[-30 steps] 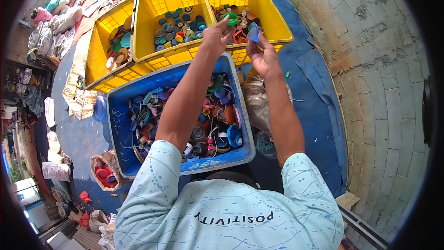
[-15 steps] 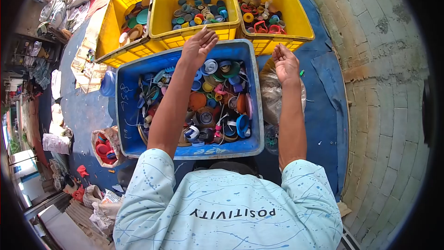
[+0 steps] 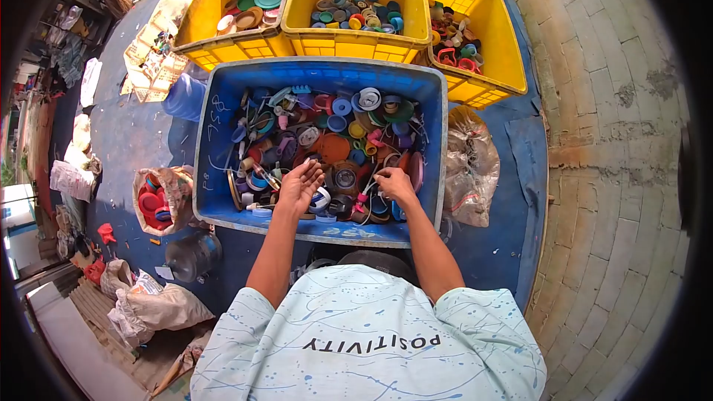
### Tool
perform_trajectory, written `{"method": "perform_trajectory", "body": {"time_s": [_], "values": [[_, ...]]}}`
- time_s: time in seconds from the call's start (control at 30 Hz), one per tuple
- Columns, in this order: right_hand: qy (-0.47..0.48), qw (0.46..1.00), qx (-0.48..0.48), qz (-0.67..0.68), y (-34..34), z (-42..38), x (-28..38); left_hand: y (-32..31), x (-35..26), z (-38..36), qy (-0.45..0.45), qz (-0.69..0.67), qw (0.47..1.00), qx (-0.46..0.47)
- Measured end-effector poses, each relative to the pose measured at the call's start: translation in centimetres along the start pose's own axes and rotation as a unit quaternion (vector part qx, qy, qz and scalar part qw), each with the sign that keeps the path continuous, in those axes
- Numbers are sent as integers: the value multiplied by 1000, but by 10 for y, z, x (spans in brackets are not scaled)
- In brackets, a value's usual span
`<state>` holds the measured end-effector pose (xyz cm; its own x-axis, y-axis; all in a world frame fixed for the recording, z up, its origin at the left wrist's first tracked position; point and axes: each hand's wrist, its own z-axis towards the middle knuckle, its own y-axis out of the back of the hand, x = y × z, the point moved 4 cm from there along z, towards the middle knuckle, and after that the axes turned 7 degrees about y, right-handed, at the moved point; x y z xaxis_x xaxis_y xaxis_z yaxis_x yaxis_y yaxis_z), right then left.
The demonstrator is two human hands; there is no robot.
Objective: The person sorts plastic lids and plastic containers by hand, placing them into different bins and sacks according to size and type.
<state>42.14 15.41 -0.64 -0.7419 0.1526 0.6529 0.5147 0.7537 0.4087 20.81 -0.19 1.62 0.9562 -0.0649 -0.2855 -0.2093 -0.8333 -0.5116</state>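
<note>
A large blue crate in front of me holds a jumble of plastic caps, lids and cords. My left hand hovers over its near middle, palm turned up and fingers loosely spread, with nothing visible in it. To the right, my right hand reaches low among the pieces, its fingers drawn together beside a white cord. Whatever those fingertips may hold is hidden. Between the hands lie a dark round cap and a pink piece. An orange lid sits farther in.
Behind the crate stand three yellow crates with sorted caps: left, middle and right. A sack of red lids and a clear water jug are at left. A plastic bag lies at right, near a block wall.
Both hands have come back from near the yellow crates, down into the blue crate. The right hand's fingers have drawn together among the pieces. The view has shifted too.
</note>
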Motion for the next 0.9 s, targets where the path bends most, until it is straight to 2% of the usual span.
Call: {"method": "perform_trajectory", "body": {"time_s": [0.03,0.13,0.27,0.37,0.47,0.53,0.63,0.7,0.73,0.77,0.9], "values": [[-31,999,24,-13,-3,-6,5,5,-2,-6,-9,-6,1000,-3],[-36,994,25,-99,-15,6,1,15,-10,-17,-31,-18,999,-2],[-56,989,30,-133,-25,18,-11,14,-14,-19,-37,-12,999,-1],[32,971,-66,-227,-35,40,-42,4,-12,-16,-39,29,999,-4],[19,980,-64,-185,-27,33,-37,-4,-6,-7,-39,84,996,-5],[-4,997,-43,-71,-17,26,-29,-13,0,-3,-45,129,991,-10],[-2,996,-50,77,11,-5,8,-17,16,19,-38,263,963,48],[20,980,-84,180,24,-15,13,-22,27,30,-77,400,913,31],[30,981,-81,172,30,-19,14,-21,34,41,-104,468,877,34],[39,975,-86,204,35,-25,16,-21,41,51,-133,533,835,38],[73,949,-112,285,50,-47,18,-52,57,49,-144,736,660,41]]}}
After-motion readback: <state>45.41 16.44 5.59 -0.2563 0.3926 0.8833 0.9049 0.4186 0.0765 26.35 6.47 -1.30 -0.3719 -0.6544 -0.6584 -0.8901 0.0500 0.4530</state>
